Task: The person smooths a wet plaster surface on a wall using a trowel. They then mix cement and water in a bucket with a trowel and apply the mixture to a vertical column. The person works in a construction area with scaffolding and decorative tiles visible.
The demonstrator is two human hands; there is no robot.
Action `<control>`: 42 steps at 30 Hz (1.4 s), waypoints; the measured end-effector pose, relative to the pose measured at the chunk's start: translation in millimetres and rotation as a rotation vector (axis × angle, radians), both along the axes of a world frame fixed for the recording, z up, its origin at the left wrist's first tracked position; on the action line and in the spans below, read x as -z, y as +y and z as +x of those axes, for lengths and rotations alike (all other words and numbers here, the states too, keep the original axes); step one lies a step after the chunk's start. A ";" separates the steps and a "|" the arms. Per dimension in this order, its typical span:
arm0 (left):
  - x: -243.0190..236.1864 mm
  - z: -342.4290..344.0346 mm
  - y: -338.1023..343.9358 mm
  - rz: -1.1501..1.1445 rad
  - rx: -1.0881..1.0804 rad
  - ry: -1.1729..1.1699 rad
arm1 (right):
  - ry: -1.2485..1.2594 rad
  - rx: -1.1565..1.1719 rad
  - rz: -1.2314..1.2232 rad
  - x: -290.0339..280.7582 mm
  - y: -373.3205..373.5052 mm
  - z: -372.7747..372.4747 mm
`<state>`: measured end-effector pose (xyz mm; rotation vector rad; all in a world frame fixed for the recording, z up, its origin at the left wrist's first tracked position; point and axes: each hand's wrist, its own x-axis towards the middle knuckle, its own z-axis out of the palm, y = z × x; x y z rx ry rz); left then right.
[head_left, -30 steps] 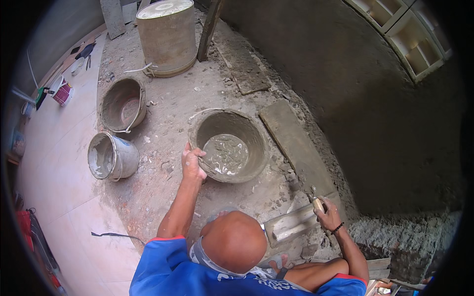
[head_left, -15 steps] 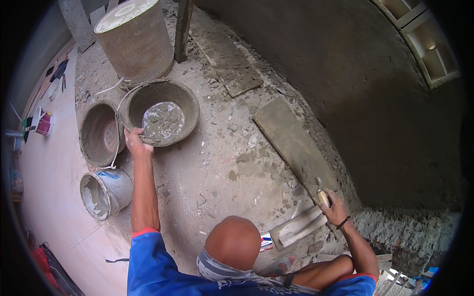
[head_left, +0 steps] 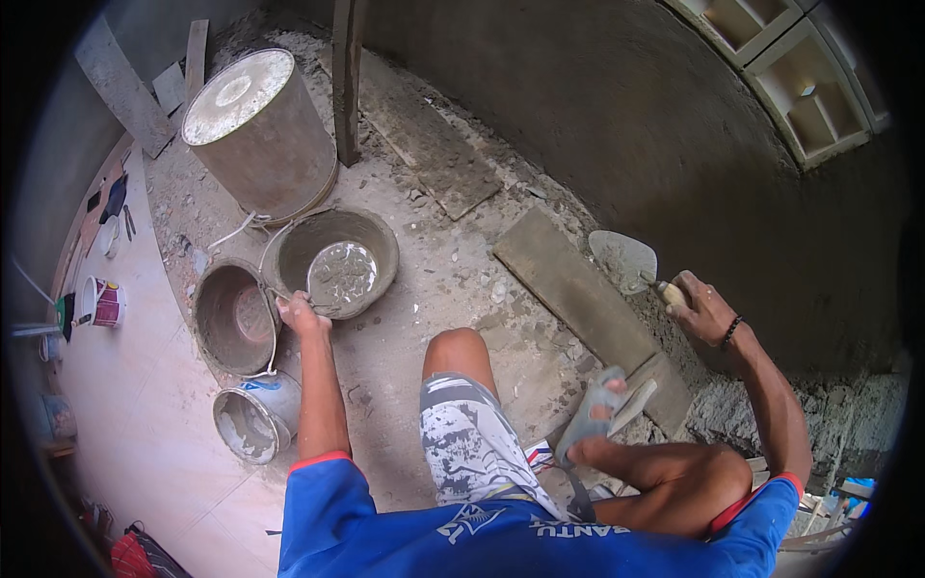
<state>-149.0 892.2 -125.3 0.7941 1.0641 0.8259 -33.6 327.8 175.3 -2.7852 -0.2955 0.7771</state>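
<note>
My left hand [head_left: 303, 314] grips the near rim of a round pan [head_left: 371, 234] with wet grey mortar in its bottom. The pan sits on the rough floor, touching an empty grey bucket [head_left: 231, 318] on its left. My right hand [head_left: 703, 308] is closed on the handle of a trowel [head_left: 626, 258], whose blade is lifted against the base of the dark plastered wall [head_left: 626, 125]. I crouch with my knees between the two arms, one foot in a grey sandal [head_left: 597, 409].
A long flat board [head_left: 568, 284] lies along the wall's foot. A large drum [head_left: 255, 130] stands behind the pan, a white paint bucket [head_left: 252, 424] lies near my left elbow, and an upright plank [head_left: 345, 77] leans by the wall. Small items line the left tiled floor [head_left: 135, 385].
The pan has been dragged left, up against the grey bucket, with my left hand on its rim. My right hand has raised the trowel from the floor to the wall.
</note>
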 end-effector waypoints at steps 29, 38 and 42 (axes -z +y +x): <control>-83.8 73.1 41.7 -0.137 0.283 0.365 | -0.205 -0.138 -0.100 249.7 179.9 271.6; -71.8 50.7 58.4 -0.154 0.381 0.316 | -0.216 -0.283 0.045 213.7 201.8 237.8; -64.5 42.7 62.7 -0.140 0.412 0.252 | -0.345 -0.150 -0.012 235.6 206.6 249.6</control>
